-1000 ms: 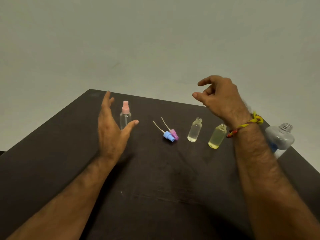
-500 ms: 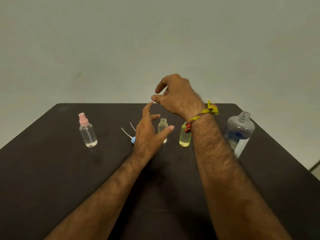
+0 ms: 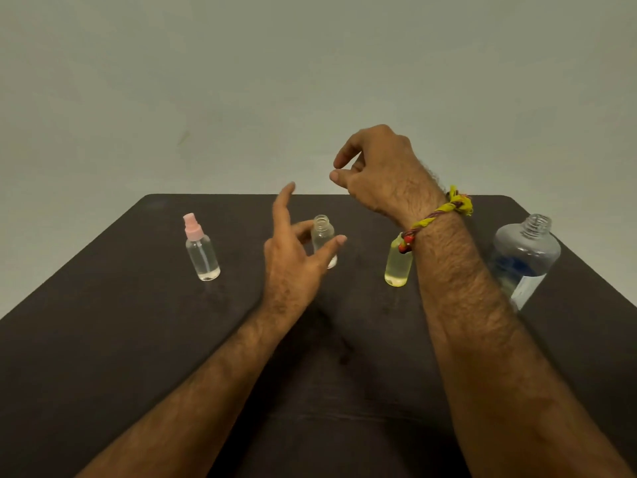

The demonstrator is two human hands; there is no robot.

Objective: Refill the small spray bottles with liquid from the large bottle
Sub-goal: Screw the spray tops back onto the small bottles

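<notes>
Three small bottles stand in a row on the dark table [image 3: 103,339]. The left one [image 3: 202,255] is clear with a pink spray cap. The uncapped clear middle bottle [image 3: 323,232] stands just beyond my left hand [image 3: 296,257], whose spread fingers and thumb flank it without closing. The uncapped yellow bottle [image 3: 397,267] stands partly behind my right wrist. My right hand [image 3: 375,170] hovers above the table with loosely curled fingers, holding nothing. The large clear bottle [image 3: 524,260], cap off, stands at the right. My left hand hides the loose spray heads.
A plain pale wall rises behind the table's far edge. A yellow and red thread band circles my right wrist [image 3: 437,215]. The table's right edge runs close to the large bottle.
My left hand has moved from beside the pink-capped bottle rightward to the middle bottle. The view has swung, so the bottles sit more centred. My right hand stays raised with curled fingers.
</notes>
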